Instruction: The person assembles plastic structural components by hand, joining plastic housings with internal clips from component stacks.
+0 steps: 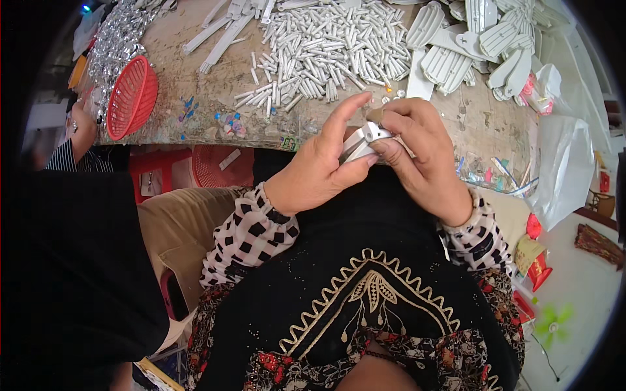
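Observation:
Just over the near edge of the worktable point(456, 124), both hands hold a white plastic part point(369, 135) with two arms and a rounded joint with a hole. My left hand point(316, 163) grips its arms from the left, thumb below and forefinger stretched upward. At the joint end, my right hand point(424, 153) pinches the part between thumb and fingers. The right fingertips and anything small between them are partly hidden. Beyond my hands lies a pile of short white plastic tubes point(332, 45). Ribbed flat white plastic pieces point(450, 68) are heaped to its right.
A red plastic basket point(132, 98) tilts at the table's left, beside shiny silver pieces point(120, 39). Long white strips point(228, 39) lie at the back. A clear plastic bag point(564, 169) hangs at the right edge. Another person's hand point(81, 130) rests at the far left.

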### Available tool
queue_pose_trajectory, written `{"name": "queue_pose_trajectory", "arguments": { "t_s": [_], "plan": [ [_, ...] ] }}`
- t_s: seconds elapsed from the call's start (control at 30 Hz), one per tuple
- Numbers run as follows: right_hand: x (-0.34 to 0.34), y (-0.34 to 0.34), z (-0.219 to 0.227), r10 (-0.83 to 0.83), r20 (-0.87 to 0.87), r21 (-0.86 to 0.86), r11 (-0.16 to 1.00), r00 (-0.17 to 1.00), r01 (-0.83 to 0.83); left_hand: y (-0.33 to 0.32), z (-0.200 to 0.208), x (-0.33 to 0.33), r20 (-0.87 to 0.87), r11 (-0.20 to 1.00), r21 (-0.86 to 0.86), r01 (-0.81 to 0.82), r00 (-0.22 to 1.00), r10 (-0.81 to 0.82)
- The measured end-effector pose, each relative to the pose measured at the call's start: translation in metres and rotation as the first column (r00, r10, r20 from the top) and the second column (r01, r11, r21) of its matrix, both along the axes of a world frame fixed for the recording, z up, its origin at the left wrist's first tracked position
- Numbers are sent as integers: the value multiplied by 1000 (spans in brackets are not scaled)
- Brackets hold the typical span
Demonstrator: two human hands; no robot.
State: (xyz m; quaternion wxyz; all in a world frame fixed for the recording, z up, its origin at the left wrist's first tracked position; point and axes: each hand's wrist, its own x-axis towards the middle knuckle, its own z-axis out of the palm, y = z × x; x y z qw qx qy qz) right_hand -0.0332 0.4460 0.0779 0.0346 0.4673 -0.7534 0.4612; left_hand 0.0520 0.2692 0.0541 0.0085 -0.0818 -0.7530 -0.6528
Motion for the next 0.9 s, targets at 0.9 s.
{"name": "queue_pose_trajectory", "arguments": {
  "t_s": [0.9],
  "plan": [
    [-65,-45,-47,-74,-72,145,986,995,84,-27,-32,17,143,900,-381,-211,949,282]
  ]
}}
